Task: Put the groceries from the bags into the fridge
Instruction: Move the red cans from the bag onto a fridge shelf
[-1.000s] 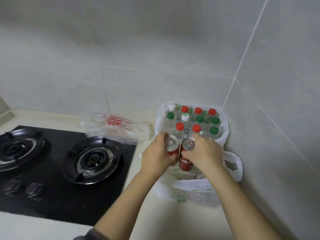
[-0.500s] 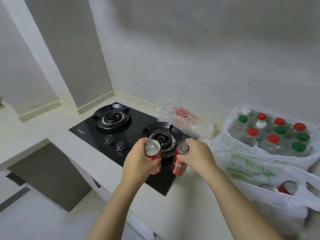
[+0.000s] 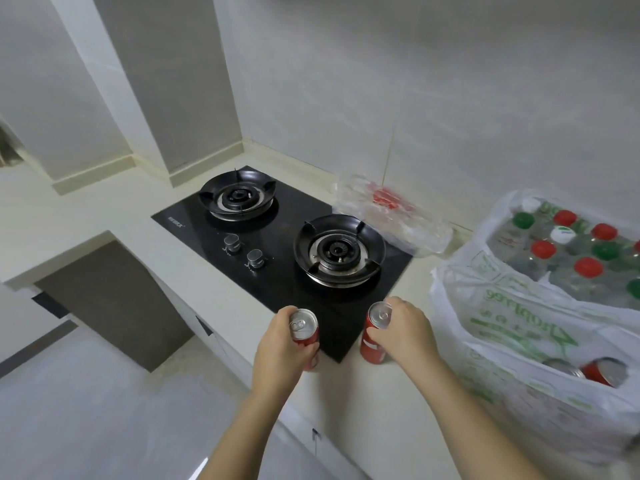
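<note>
**Left can (image 3: 304, 329) and right can (image 3: 375, 332) gripped, one per hand**

The left hand (image 3: 277, 344) curls its fingers round the left can, over the hob's (image 3: 277, 265) near corner. Just right of them, the right hand (image 3: 403, 332) clasps the right can. Well right of those fingers, the white bag (image 3: 512, 327) holds more cans (image 3: 604, 370) and capped bottles (image 3: 568, 251).

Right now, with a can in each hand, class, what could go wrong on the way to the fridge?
1. The left hand grips the left can near the counter edge: dropped, it could hit the floor.
2. The right hand grips the right can, so both hands are full; any extra job may loosen a grip.
</note>
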`<state>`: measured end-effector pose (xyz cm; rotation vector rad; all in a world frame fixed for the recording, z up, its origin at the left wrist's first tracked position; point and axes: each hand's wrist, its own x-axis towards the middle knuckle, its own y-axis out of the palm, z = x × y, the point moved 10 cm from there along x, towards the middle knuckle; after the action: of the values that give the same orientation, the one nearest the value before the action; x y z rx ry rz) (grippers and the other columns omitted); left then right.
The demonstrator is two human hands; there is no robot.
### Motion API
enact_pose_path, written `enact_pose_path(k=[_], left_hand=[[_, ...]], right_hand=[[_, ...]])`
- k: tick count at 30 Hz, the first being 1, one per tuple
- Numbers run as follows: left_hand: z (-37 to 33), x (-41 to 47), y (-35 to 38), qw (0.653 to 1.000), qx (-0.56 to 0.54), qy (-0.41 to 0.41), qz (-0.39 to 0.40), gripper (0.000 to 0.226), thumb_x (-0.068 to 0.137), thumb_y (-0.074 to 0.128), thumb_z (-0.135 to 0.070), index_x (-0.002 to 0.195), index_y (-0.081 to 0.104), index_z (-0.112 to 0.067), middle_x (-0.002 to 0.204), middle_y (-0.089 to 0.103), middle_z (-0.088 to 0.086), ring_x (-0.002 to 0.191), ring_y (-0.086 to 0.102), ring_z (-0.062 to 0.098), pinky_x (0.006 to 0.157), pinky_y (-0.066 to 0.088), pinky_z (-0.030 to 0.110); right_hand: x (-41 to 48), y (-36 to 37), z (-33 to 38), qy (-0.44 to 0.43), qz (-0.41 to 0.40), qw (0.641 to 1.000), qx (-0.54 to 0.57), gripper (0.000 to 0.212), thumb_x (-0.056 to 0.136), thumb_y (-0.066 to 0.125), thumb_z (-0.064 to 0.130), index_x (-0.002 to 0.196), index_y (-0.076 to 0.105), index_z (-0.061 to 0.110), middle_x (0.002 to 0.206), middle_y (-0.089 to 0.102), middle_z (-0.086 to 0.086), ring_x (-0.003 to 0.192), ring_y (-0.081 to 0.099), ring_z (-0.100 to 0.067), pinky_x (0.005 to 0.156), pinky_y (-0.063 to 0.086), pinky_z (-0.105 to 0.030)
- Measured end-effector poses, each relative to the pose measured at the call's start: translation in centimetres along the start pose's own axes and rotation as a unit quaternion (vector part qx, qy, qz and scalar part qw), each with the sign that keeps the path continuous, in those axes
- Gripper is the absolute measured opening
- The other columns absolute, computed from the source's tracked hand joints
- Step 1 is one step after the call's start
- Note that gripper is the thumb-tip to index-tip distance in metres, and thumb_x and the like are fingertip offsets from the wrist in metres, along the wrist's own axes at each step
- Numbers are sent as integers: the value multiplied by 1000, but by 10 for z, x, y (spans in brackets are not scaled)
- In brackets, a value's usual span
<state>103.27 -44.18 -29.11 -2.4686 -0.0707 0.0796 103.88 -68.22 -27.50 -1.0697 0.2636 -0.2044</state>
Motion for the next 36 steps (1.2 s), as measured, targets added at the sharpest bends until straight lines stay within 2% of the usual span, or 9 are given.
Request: enact_pose_path(k=[7, 11, 14, 19, 24, 27, 30, 33, 36], left_hand=[[7, 4, 9, 1000, 0, -2, 1, 51, 71, 78, -25, 113, 51, -33, 103, 59, -19, 92, 59, 8, 63, 40, 12], [12, 5, 10, 1000, -5, 13, -15, 54, 71, 78, -29, 117, 50, -33, 108, 58, -20, 98, 58, 8, 74, 48, 24], [21, 3, 15, 999, -34, 22, -18, 60, 71, 79, -28, 121, 46, -36, 114, 55, -22, 104, 56, 7, 84, 50, 30], [56, -4, 33, 994, -106, -11, -8, 95, 66, 88, -30, 143, 33, -24, 141, 44, -10, 129, 44, 7, 106, 42, 36], [80, -5, 52, 990, -137, -23, -3, 105, 65, 88, -29, 149, 26, -21, 148, 40, -5, 136, 39, 12, 111, 39, 46], [85, -2, 60, 988, -152, -27, -2, 106, 63, 88, -38, 148, 26, -23, 146, 41, -4, 134, 42, 14, 110, 40, 43], [87, 0, 64, 986, -166, -30, -11, 106, 60, 86, -46, 146, 29, -23, 142, 44, -3, 131, 46, 15, 108, 43, 41], [92, 2, 67, 984, -174, -40, -18, 104, 57, 85, -49, 143, 32, -25, 139, 49, -3, 128, 50, 16, 106, 44, 43], [93, 4, 71, 984, -171, -50, -20, 98, 55, 85, -47, 138, 35, -31, 134, 52, -5, 124, 53, 11, 105, 45, 37]], right_hand=[[2, 4, -6, 4, 1, 1000, 12, 42, 75, 72, 27, 111, 58, 15, 106, 62, -4, 98, 58, -26, 75, 44, -30], [-1, 10, -12, -4, -12, 998, 55, 44, 74, 74, 31, 113, 58, 20, 109, 61, -1, 99, 59, -27, 76, 45, -32], [-3, 19, -23, -7, -20, 992, 127, 59, 71, 80, 30, 124, 54, 25, 119, 59, 4, 107, 58, -23, 81, 45, -29], [-12, 48, -51, 12, -4, 954, 298, 99, 66, 89, 17, 148, 33, 22, 130, 44, 13, 120, 41, -1, 99, 31, -19], [-14, 80, -77, 38, -10, 921, 389, 107, 63, 89, 21, 148, 25, 36, 131, 42, 31, 129, 44, -1, 110, 39, -36], [-10, 99, -82, 26, -17, 898, 439, 108, 64, 87, 8, 146, 24, 39, 133, 49, 26, 127, 53, -15, 103, 47, -48], [-6, 108, -81, 13, -31, 884, 466, 109, 65, 75, -25, 146, 22, 25, 130, 54, 17, 120, 58, -14, 100, 50, -40], [0, 111, -81, 14, -32, 881, 473, 109, 62, 75, -27, 144, 22, 22, 132, 50, 3, 116, 57, -2, 95, 47, -22], [5, 109, -79, 5, -48, 888, 457, 109, 59, 85, -13, 144, 24, 17, 137, 47, -4, 124, 51, -4, 104, 42, -21]])
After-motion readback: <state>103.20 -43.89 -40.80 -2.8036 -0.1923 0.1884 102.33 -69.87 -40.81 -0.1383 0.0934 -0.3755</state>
